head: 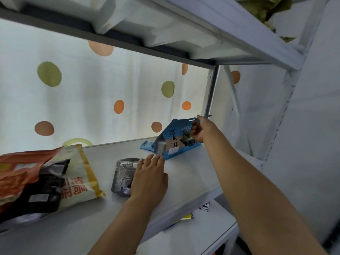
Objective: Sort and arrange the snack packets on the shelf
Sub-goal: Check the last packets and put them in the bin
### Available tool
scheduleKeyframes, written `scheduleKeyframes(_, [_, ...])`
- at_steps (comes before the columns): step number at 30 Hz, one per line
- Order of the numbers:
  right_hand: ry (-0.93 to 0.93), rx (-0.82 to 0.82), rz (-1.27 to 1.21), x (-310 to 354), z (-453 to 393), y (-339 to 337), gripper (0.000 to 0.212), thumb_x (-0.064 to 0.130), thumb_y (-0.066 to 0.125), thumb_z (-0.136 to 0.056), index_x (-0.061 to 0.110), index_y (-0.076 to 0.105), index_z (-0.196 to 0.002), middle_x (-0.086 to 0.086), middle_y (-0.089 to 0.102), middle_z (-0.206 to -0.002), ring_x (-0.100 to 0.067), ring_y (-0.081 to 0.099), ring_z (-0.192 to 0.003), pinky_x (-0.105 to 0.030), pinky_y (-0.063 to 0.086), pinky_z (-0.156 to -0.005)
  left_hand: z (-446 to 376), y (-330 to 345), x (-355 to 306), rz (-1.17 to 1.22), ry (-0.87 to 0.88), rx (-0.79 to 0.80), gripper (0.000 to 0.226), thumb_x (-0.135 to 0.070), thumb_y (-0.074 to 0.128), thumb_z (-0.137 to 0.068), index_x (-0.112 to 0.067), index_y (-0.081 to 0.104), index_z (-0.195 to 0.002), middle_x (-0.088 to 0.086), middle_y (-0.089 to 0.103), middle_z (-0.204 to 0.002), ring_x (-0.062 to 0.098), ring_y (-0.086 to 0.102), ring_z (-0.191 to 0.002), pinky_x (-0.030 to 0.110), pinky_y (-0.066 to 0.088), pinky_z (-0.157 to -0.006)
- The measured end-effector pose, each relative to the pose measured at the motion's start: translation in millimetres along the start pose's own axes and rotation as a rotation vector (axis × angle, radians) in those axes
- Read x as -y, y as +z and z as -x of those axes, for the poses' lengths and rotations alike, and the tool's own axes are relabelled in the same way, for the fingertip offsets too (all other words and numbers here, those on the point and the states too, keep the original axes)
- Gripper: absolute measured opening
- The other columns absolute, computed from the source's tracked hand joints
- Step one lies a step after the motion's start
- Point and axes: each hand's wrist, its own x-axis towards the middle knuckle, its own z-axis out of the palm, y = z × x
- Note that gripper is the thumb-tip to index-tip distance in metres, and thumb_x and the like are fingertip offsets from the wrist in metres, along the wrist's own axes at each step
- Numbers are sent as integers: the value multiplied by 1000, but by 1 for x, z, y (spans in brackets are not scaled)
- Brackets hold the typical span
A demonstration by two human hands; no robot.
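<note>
Forearms reached up from below onto the pale shelf [187,177], the person standing close under it. Nearest, at the left end, a heap of packets lay overlapping: a cream packet with a yellow edge and red characters [81,183], a black packet [44,192] across it, and an orange-red packet [20,172] on top. Further in, the left hand [149,181] lay flat with its fingers straight, covering the right side of a dark grey packet [123,175] that lay on the shelf; its fingertips [156,158] touched the lower corner of a blue packet [174,142]. That blue packet stood tilted near the back right of the shelf, and the right hand [199,130] pinched its top edge, fingers curled around it. Just behind it, a second, lighter blue packet [146,145] lay flat. Beyond everything hung a white curtain [92,100] with orange and green dots, and a white upright [209,92] stood at the shelf's far right corner.
</note>
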Motion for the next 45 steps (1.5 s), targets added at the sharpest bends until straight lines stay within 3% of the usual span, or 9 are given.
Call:
scheduleKeyframes(8, [-71,70,-75,-2,-17,4,36,32,51,-101,14,53,-69,3,48,-47,-9,39,-46,-18,30,-42,1,-2,-1,30,-22,-15,49,-27,36,-99,-20,30,-147,-2,32,-154,17,21,-144,37,14,-122])
scheduleKeyframes(13, [-80,30,-57,-6,-23,-4,31,22,56,-97,12,54,-68,-1,48,-63,-10,42,-53,-17,38,-40,0,-2,0,23,-26,-21,45,-28,37,-99,-22,34,-143,-4,36,-149,16,25,-141,36,18,-120])
scheduleKeyframes(20, [-179,8,-95,-10,11,-30,22,16,63,-95,6,60,-75,-3,56,-61,-11,51,-57,-17,47,-42,1,-1,0,88,-10,-100,40,-21,45,-93,-18,47,-133,1,51,-135,20,42,-128,37,32,-111])
scheduleKeyframes(27, [-267,-51,71,-6,76,-59,21,16,68,-91,9,62,-73,-2,59,-56,-12,51,-51,-23,47,-42,6,-9,-3,341,-42,-280,35,0,61,-80,-8,62,-114,15,64,-116,34,56,-112,44,47,-89])
scheduleKeyframes(33, [-348,-125,377,9,147,-87,24,18,71,-87,12,56,-69,-5,50,-60,-15,45,-50,-26,38,-46,25,-31,-21,620,-162,-414,30,8,56,-81,-9,64,-104,6,68,-98,29,61,-97,33,43,-81])
scheduleKeyframes(35, [-353,-107,439,6,180,-95,27,17,69,-88,14,52,-66,-3,45,-58,-14,40,-49,-26,35,-47,29,-47,-39,868,-212,-339,23,4,54,-85,-13,64,-97,1,70,-92,26,65,-90,32,47,-79])
scheduleKeyframes(39, [-367,-99,521,-14,241,-105,37,16,66,-89,17,46,-58,0,37,-50,-14,33,-45,-26,31,-45,45,-98,-89,1416,-257,90,11,-11,55,-95,-10,66,-93,10,70,-85,24,66,-73,31,52,-63])
scheduleKeyframes(42, [-404,-113,553,-47,283,-116,32,15,65,-85,16,47,-59,-4,38,-51,-16,33,-44,-24,30,-45,70,-121,-120,1452,-194,400,20,-28,63,-92,-10,68,-100,10,73,-90,20,68,-74,32,57,-66])
scheduleKeyframes(45, [-452,-117,563,-90,315,-134,13,18,70,-68,9,61,-67,-15,57,-65,-23,54,-59,-30,44,-59,102,-110,-132,1343,-175,560,34,-35,77,-80,-9,65,-99,11,73,-89,20,69,-72,36,59,-70])
